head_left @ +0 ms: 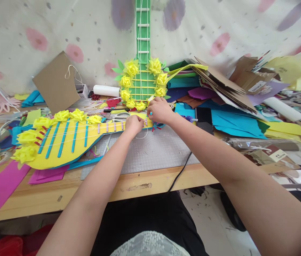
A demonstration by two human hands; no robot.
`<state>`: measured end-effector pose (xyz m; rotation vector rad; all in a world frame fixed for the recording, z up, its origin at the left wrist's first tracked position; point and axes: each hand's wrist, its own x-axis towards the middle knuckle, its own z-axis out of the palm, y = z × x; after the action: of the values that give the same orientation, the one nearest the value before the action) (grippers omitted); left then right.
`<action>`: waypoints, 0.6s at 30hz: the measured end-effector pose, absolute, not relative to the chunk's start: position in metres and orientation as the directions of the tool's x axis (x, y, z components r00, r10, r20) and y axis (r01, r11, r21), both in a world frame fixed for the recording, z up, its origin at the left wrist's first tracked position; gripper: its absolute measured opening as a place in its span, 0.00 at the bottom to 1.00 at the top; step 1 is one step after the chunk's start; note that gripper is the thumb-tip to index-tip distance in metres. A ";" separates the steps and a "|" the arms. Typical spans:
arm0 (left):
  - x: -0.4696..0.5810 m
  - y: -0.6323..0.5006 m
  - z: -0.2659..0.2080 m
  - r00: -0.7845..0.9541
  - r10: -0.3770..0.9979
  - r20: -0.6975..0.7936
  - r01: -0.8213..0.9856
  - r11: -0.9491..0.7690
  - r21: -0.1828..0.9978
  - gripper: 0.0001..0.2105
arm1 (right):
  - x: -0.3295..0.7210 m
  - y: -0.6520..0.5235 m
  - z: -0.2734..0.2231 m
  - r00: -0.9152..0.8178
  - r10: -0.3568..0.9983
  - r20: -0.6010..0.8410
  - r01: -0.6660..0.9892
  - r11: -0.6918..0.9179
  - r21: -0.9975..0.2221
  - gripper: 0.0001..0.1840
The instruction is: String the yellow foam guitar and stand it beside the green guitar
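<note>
A yellow craft guitar point(67, 142) with blue strips, yellow paper flowers and thin white strings lies on its back, its neck pointing right. My left hand point(134, 126) is closed over the neck, fingertips pinched on a white string point(147, 132) whose loose loop hangs below. Close by at the head of the neck, my right hand point(159, 109) is closed with its fingers curled down; what they hold is hidden. Small lilac pieces point(145, 122) and red and blue bits point(157, 126) show between and below the hands. Scissors point(120, 116) lie behind the neck.
A green craft guitar point(143, 80) with yellow flowers stands against the flowered curtain. A grey cutting mat point(153, 153) lies in front. To the right are a black phone point(204, 119), blue sheets point(236, 122) and stacked cardboard point(220, 83). A black cable point(181, 170) crosses the table edge.
</note>
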<state>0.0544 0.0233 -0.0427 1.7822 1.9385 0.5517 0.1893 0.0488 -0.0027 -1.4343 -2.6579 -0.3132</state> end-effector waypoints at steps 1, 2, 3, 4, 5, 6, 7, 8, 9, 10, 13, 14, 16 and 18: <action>0.054 0.024 -0.043 -0.065 0.996 -0.053 0.816 0.083 0.572 0.09 | 0.189 0.048 -0.003 -0.549 0.821 0.157 0.836 0.539 0.105 0.13; 0.054 0.025 -0.044 -0.064 0.997 -0.049 0.815 0.080 0.574 0.10 | 0.187 0.047 -0.005 -0.546 0.828 0.128 0.837 0.540 0.082 0.13; 0.054 0.025 -0.045 -0.064 0.997 -0.043 0.814 0.078 0.576 0.10 | 0.185 0.045 -0.007 -0.540 0.835 0.105 0.842 0.536 0.067 0.13; 0.054 0.025 -0.045 -0.067 0.997 -0.039 0.813 0.077 0.577 0.10 | 0.183 0.045 -0.009 -0.534 0.841 0.092 0.846 0.530 0.065 0.13; 0.054 0.026 -0.045 -0.069 0.997 -0.038 0.812 0.078 0.579 0.10 | 0.181 0.044 -0.012 -0.530 0.843 0.090 0.848 0.525 0.076 0.13; 0.054 0.025 -0.044 -0.070 0.997 -0.040 0.812 0.080 0.579 0.10 | 0.180 0.044 -0.014 -0.529 0.843 0.100 0.848 0.521 0.100 0.13; 0.054 0.025 -0.044 -0.072 0.996 -0.043 0.812 0.084 0.578 0.10 | 0.179 0.045 -0.015 -0.531 0.839 0.115 0.846 0.517 0.133 0.13; 0.054 0.025 -0.043 -0.073 0.996 -0.049 0.812 0.088 0.576 0.09 | 0.179 0.046 -0.015 -0.531 0.836 0.137 0.845 0.509 0.166 0.14; 0.054 0.024 -0.042 -0.073 0.996 -0.053 0.814 0.091 0.574 0.09 | 0.179 0.047 -0.014 -0.527 0.834 0.162 0.846 0.497 0.194 0.14; 0.054 0.024 -0.042 -0.074 0.996 -0.056 0.816 0.093 0.570 0.09 | 0.181 0.049 -0.012 -0.520 0.832 0.191 0.850 0.482 0.213 0.15; 0.056 0.023 -0.043 -0.080 0.995 -0.052 0.826 0.096 0.555 0.09 | 0.189 0.055 -0.003 -0.470 0.833 0.291 0.881 0.425 0.206 0.16; 0.056 0.023 -0.043 -0.080 0.996 -0.047 0.829 0.093 0.551 0.09 | 0.191 0.056 0.001 -0.443 0.839 0.315 0.896 0.404 0.184 0.16; 0.056 0.023 -0.045 -0.080 0.996 -0.039 0.832 0.088 0.548 0.10 | 0.195 0.059 0.008 -0.371 0.873 0.317 0.928 0.362 0.090 0.14; 0.056 0.023 -0.045 -0.075 0.997 -0.029 0.834 0.079 0.546 0.10 | 0.195 0.059 0.014 -0.312 0.916 0.251 0.939 0.338 -0.066 0.12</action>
<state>0.0560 0.0232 -0.0454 1.8100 1.9680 0.5561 0.1948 0.0593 0.0140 -1.6737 -2.3600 -0.1343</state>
